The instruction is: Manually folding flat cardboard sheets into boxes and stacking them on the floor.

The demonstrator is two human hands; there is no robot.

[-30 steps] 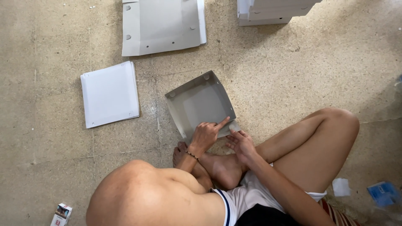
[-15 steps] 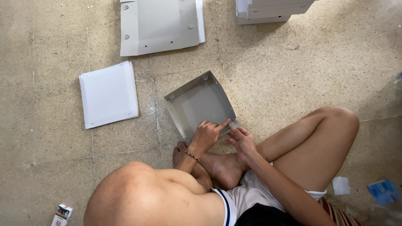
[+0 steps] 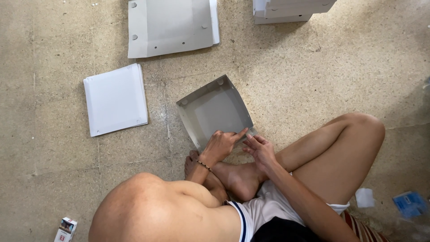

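Head view: grey cardboard tray [image 3: 214, 110] lies on the floor before the crossed legs. Left hand [image 3: 220, 145] and right hand [image 3: 260, 149] both pinch its near corner, fingers curled.

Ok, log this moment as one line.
left hand: on grey tray near rim | right hand: at same corner | tray: on floor

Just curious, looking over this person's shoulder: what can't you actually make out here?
- Near corner of the grey tray: covered by the left hand and right hand.
- Stacked white boxes: cut off by the top edge.
- Small carton: cut off by the bottom edge.
- Blue packet: too blurred to identify.
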